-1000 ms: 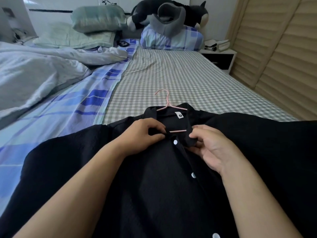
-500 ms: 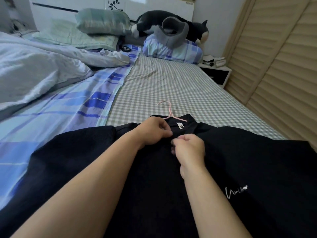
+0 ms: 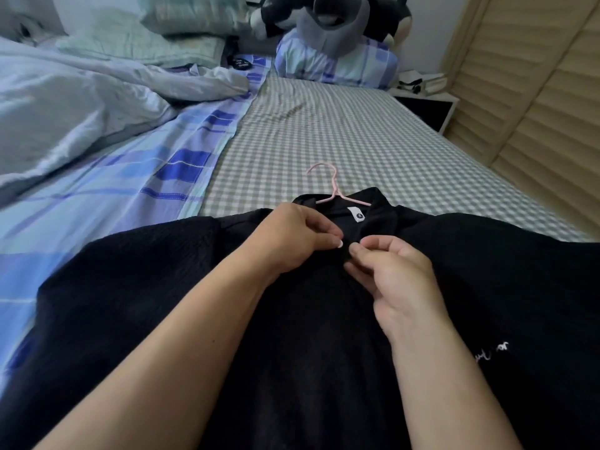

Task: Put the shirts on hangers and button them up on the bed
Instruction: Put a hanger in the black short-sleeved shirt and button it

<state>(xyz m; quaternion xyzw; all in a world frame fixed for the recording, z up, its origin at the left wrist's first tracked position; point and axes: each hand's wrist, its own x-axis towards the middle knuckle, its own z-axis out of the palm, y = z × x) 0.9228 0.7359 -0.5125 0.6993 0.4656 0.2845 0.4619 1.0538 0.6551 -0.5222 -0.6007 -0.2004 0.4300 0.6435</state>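
A black short-sleeved shirt (image 3: 136, 287) lies spread on the bed with its collar away from me. A thin pink hanger (image 3: 328, 186) is inside it, with the hook sticking out past the collar onto the checked sheet (image 3: 341, 138). A white label shows inside the neck. My left hand (image 3: 292, 241) pinches the placket fabric just below the collar. My right hand (image 3: 389, 274) pinches the opposite edge of the placket, fingertips almost meeting the left. The top button is hidden under my fingers. White lettering shows on the shirt's right chest.
A crumpled white duvet (image 3: 58, 105) and a blue plaid sheet (image 3: 139, 177) fill the left half of the bed. Pillows and a grey plush toy (image 3: 337, 21) lie at the headboard. A nightstand (image 3: 425, 105) and louvred doors (image 3: 535, 108) stand to the right.
The open shirt front with its white buttons has been pulled together. Both hands came together at the top of the placket and now pinch it below the collar.
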